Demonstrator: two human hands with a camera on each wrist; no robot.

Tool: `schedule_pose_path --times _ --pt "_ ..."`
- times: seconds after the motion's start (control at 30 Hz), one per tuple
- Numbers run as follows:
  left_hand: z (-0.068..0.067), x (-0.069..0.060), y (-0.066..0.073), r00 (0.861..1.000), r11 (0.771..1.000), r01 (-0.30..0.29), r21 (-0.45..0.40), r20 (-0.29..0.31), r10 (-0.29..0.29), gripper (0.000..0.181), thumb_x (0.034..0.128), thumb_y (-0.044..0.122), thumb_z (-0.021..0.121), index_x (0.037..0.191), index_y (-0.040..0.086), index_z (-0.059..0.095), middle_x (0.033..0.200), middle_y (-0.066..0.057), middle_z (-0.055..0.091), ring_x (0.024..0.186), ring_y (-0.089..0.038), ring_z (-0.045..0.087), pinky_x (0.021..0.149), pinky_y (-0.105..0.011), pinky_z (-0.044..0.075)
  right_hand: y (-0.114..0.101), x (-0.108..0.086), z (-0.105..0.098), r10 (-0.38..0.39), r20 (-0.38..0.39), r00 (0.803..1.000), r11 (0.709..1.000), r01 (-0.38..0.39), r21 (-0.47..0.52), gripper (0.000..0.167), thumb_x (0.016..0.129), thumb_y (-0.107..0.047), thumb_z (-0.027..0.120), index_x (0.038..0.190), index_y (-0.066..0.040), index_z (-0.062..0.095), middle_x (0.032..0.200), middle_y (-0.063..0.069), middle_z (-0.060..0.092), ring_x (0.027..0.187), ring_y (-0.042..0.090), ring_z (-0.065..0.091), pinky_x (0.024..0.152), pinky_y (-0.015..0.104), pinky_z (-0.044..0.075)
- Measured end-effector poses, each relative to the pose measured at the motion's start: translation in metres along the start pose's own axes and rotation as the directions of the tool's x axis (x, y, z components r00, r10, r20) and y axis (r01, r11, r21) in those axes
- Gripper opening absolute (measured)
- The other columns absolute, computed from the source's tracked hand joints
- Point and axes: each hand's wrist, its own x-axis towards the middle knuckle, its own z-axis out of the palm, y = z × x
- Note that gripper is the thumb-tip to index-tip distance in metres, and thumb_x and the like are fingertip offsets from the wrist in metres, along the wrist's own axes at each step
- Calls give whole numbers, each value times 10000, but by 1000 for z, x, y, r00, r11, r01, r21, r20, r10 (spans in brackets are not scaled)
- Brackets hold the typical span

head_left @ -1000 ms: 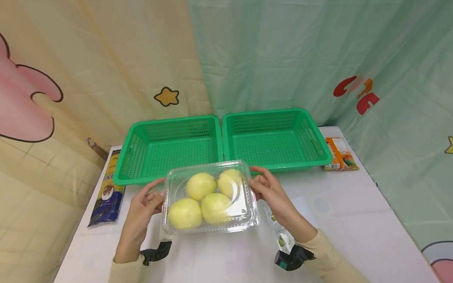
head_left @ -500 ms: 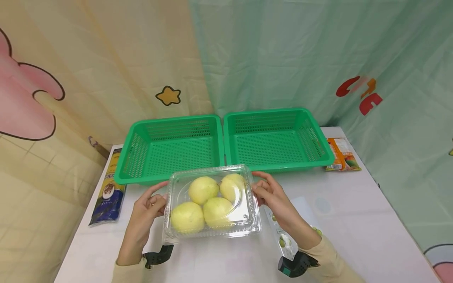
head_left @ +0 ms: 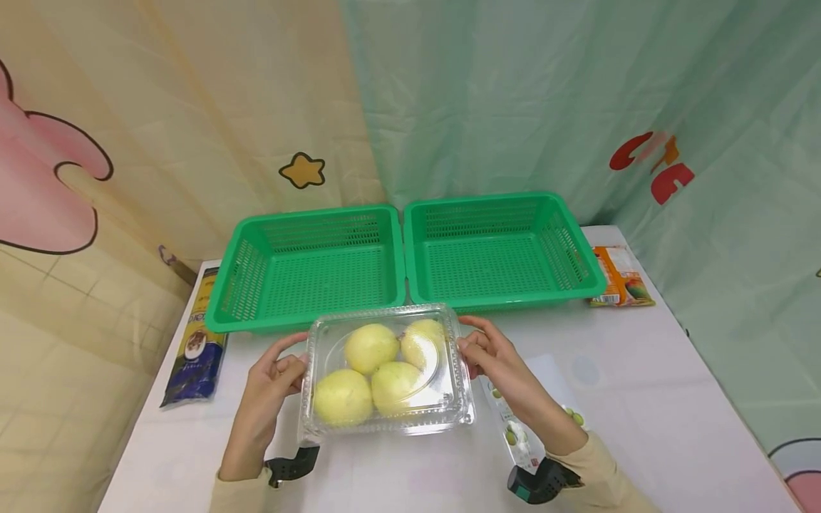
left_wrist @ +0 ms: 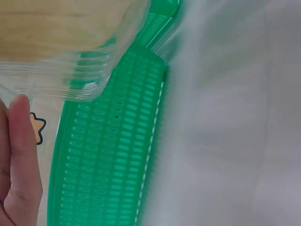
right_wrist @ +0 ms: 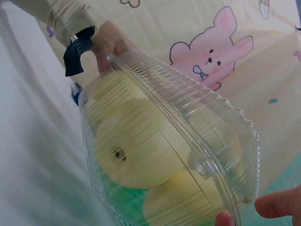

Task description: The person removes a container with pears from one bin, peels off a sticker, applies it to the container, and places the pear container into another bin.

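A clear plastic clamshell box [head_left: 388, 370] of several pale yellow fruits [head_left: 343, 397], pears or apples, is held up over the table in the head view. My left hand [head_left: 272, 388] grips its left edge and my right hand [head_left: 497, 363] pinches its right edge. Through the ribbed side in the right wrist view, a fruit [right_wrist: 141, 146] shows a dark stem end, with right-hand fingers [right_wrist: 280, 205] at the lower right. A corner of the box [left_wrist: 84, 80] and part of the left hand [left_wrist: 23, 155] appear in the left wrist view.
Two green mesh baskets, left [head_left: 321, 278] and right [head_left: 494, 263], stand side by side behind the box with nothing inside. A blue and yellow bag [head_left: 195, 356] lies far left, an orange packet [head_left: 622, 281] far right. A white packet [head_left: 522, 442] lies partly under the right forearm.
Both hands have brought the box slightly towards me and a little to the right in the head view. Their hold on it looks the same.
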Motion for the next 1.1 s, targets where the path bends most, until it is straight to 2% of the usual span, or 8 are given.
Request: schedule_pose_path --times 0.3,0.63,0.87,1.1 --pt "4 -2 -9 997 997 70 32 4 -71 403 1008 145 603 1384 23 529 677 117 689 579 -80 640 694 -250 578 11 -4 -4 42 -19 999 999 -42 -7 534 1042 -259 533 1519 -113 342 848 -46 521 722 102 505 718 236 464" --pt "4 2 -12 996 992 93 87 -2 -94 351 1009 122 582 1336 0 551 670 118 681 592 -81 642 714 -246 579 21 -4 -6 43 9 999 999 -43 -24 548 1046 -299 530 1526 -128 329 878 -28 515 741 111 517 741 248 480" --pt "7 6 -15 990 986 140 91 -3 -141 325 1005 118 579 1294 -29 560 667 96 663 594 -89 626 714 -247 571 26 -2 -6 62 -21 998 998 -62 -26 535 1048 -290 526 1524 -139 335 871 -15 513 742 109 508 734 248 477" --pt "10 10 -24 981 975 188 117 15 -191 340 1015 194 590 1260 -41 568 704 64 679 626 -106 642 721 -251 565 34 -2 -6 92 -34 995 995 -94 -41 543 1049 -287 529 1529 -125 332 882 -13 514 761 115 504 736 249 477"
